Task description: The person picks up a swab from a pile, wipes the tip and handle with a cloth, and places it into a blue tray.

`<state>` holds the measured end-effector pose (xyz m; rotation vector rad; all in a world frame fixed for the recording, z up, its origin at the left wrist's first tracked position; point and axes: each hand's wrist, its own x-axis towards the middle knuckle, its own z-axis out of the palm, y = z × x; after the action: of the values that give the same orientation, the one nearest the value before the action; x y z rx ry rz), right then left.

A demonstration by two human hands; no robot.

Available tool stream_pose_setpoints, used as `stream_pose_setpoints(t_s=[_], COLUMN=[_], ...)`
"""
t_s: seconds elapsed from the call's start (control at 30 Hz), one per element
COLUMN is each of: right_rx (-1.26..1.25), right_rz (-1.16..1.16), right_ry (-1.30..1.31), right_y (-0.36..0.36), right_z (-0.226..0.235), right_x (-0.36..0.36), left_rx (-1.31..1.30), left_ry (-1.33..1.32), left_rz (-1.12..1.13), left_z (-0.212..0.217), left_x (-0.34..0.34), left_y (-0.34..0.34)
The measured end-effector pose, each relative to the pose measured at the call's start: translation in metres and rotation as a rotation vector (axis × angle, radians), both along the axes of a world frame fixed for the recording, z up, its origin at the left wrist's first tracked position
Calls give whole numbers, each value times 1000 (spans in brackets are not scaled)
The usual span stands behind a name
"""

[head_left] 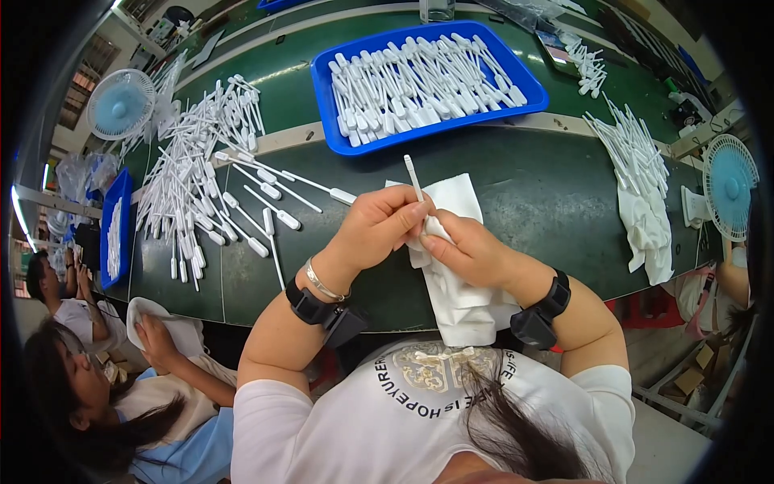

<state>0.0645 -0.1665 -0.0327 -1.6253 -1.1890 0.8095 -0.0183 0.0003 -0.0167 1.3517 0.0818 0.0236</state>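
Note:
A slim white plastic stick point(412, 174) stands up out of my closed left hand point(372, 227), pinched between thumb and fingers. My right hand point(474, 252) is closed around a white cloth point(461, 305), bunched against the lower part of the stick. That lower end is hidden by the cloth and fingers. Below my right hand the cloth hangs down over the table edge, with another part of it lying flat behind the hands. Left of my hands, a loose pile of similar sticks point(189, 161), many with a wider bulb-like end, is spread on the green table point(532, 185).
A blue tray point(324, 109) filled with rows of the sticks sits beyond my hands. More sticks point(625, 149) and a white cloth point(645, 234) lie at the right. Small fans point(121, 103) stand at both sides. At lower left, a person holds a white cloth point(173, 327).

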Motion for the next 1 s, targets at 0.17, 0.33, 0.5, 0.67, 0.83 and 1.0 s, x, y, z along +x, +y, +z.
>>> stream_pose_setpoints(t_s=[0.17,0.33,0.5,0.67,0.83,1.0], right_rx=[100,50,369,156,65,113], right_rz=[-17,-54,-397,-294,-172,-177], right_ry=[247,465,515,28,-12,568], right_y=[-2,-11,-2,6,1,-2], right_z=[5,14,5,-7,9,5], right_x=[2,8,9,-4,-2,4], left_rx=[-115,-315,-293,-169,-214,-281], left_ry=[-58,-194,-145,-108,-209,-326], left_rz=[194,402,405,404,411,473], left_z=[-1,2,-6,-9,-7,-2], left_x=[-3,3,3,5,-4,-6], left_y=[-11,17,11,-17,-26,-17])
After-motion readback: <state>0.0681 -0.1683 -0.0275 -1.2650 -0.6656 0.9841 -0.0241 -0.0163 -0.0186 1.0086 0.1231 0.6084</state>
